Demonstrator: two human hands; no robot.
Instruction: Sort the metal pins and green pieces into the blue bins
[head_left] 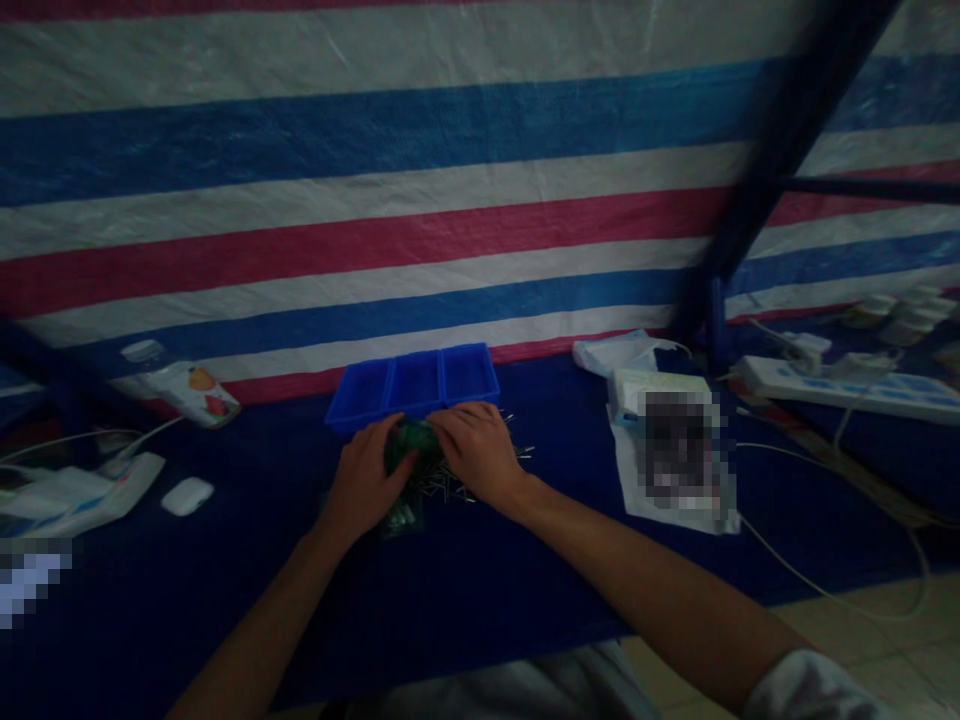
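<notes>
Head view: my left hand (pixel 365 478) has its fingers clamped on a dark green bundle (pixel 410 440), which sits between thumb and forefinger above the bench (pixel 450 600). My right hand (pixel 480 452) meets the bundle's right side; I cannot tell whether these fingers grip it. Thin metal pins (pixel 442 486) lie loose in a pile beneath and between both hands, some projecting right of my right hand. A clear bag (pixel 401 517) lies just below the bundle. Directly behind my hands stands a blue three-compartment tray (pixel 362 391).
</notes>
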